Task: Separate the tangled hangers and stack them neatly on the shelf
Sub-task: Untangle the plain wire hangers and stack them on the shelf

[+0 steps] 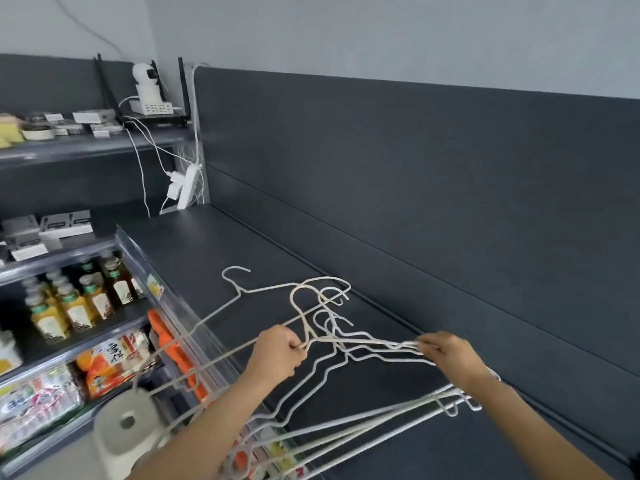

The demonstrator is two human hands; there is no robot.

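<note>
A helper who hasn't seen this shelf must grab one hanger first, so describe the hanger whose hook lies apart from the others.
Find the dark shelf below the dark back panel, where the left hand and right hand hold a tangle of white wire hangers. The lone hanger is farthest left; its hook stands alone, while every other hook bunches together to its right.

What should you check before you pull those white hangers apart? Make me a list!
1. The left hand grips the hangers near their necks: ok.
2. The right hand pinches the wire shoulders: ok.
3. The hooks are free of each other: not ok, several cross.
4. The shelf shows bare surface behind the hangers for stacking: ok.
5. Which hanger would slide out first: cannot tell.
</note>
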